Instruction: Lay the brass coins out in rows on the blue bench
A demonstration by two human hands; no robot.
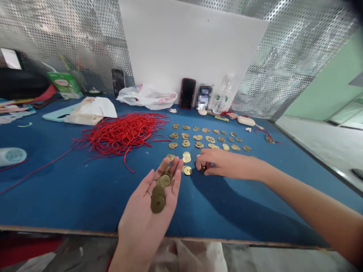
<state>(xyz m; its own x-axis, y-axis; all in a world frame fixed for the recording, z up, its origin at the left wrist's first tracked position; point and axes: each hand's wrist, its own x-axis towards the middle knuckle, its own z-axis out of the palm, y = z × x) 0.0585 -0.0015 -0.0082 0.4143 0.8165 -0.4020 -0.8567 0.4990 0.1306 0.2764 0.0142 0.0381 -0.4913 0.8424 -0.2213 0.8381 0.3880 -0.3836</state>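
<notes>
Your left hand [153, 206] lies palm up, fingers loosely extended, cradling a short overlapping line of coins [158, 204]. Your right hand [215, 160] bends down over the bench [85, 200], fingers curled about a dark coin [203, 169] that they mostly cover; you cannot tell whether they pinch it or merely touch it. More coins lie before you in small piles in rough rows, some behind your left fingertips or your right hand, their markings too small to read. A pale cylinder [13, 156] is cut off at the left edge, and a pixelated patch blurs the object beside the phone [187, 93]. The bench is blue and scuffed, with a tangle of red cord [121, 134] left of the piles. Behind it stand a white panel [193, 45] and perforated metal sheets [85, 34]; at right, a pale green wall [323, 79] meets a light floor [317, 128]
</notes>
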